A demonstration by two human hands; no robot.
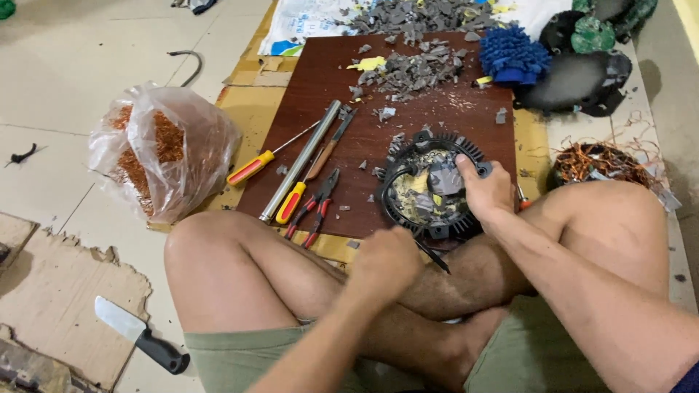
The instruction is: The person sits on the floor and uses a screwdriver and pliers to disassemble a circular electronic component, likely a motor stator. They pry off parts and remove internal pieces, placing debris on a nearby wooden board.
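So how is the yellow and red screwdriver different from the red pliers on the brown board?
The yellow and red screwdriver is one straight tool with a thin metal shaft; the red-handled pliers have two handles splayed apart. The screwdriver lies at the board's left edge, partly off it; the pliers lie near its front edge. Both rest untouched on the brown wooden board.

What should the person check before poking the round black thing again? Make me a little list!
1. Right hand grips the round black finned plastic housing: ok.
2. Left hand closed on a thin dark pointed tool: ok.
3. Tool tip clear of bare legs: not ok, it lies over them.
4. Housing rests on the brown wooden board: ok.
5. Red-handled pliers within reach: ok.
6. Tool's type: cannot tell.
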